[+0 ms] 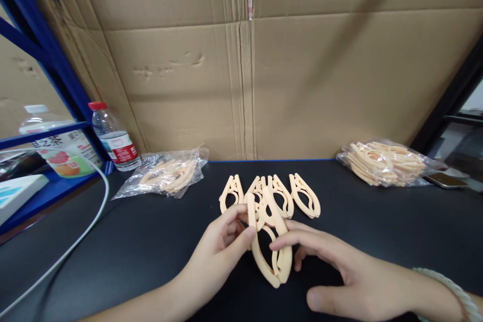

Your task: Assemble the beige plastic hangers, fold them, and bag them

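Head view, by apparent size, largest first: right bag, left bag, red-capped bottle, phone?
Largest: right bag and left bag, which look about alike, so they are left unranked.
Next: red-capped bottle.
Smallest: phone, lying flat beside the right bag.

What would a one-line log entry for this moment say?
left hand: pinches peach clip | right hand: touches same clip | behind: four loose clips in a row | surface: black table

Well to the left of the fingers (231, 213) of the left hand (215, 256), a large bottle's label (66, 153) reads "之茶". The water bottle's red label (124, 151) beside it is too small to read.
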Action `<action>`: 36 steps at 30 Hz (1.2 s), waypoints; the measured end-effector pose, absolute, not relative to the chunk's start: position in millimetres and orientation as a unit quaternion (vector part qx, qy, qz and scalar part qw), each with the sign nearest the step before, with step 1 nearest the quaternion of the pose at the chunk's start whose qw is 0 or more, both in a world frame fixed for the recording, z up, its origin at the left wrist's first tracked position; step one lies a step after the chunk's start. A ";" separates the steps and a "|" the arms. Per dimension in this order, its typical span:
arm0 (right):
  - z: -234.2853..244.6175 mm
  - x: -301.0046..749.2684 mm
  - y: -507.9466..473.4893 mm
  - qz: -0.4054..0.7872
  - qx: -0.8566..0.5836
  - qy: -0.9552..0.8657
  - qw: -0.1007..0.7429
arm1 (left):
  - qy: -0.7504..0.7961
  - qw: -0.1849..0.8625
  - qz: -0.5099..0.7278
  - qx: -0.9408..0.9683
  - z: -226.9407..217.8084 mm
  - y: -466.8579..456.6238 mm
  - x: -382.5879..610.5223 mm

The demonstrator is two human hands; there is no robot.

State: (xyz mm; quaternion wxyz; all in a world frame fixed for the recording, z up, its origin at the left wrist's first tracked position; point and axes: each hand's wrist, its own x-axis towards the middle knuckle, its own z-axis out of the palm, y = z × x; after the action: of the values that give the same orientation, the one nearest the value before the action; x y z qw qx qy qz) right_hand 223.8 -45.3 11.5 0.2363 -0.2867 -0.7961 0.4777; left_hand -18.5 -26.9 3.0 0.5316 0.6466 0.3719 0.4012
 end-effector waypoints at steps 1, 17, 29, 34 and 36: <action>13.4 223.5 -45.7 0.472 -0.287 -0.801 0.229 | 0.377 0.524 0.398 0.652 2.3 -27.1 -18.5; 20.0 233.4 -42.4 0.507 -0.281 -0.787 0.211 | 0.427 0.509 0.416 0.621 24.6 -9.9 -32.4; 15.4 248.0 -32.7 0.470 -0.340 -0.776 0.248 | 0.607 0.298 0.333 0.657 32.2 58.0 -98.7; 13.6 248.8 -27.2 0.458 -0.336 -0.777 0.271 | 0.628 0.208 0.307 0.684 22.1 60.0 -99.3; 12.6 249.4 -25.1 0.452 -0.330 -0.779 0.282 | 0.634 0.181 0.294 0.692 19.3 60.6 -100.0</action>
State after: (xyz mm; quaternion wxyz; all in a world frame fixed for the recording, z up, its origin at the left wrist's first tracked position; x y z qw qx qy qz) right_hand 249.4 -25.1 12.6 0.2818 -0.3303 -0.7790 0.4525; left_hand -100.0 60.6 19.3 0.1805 0.6920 0.6342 0.2937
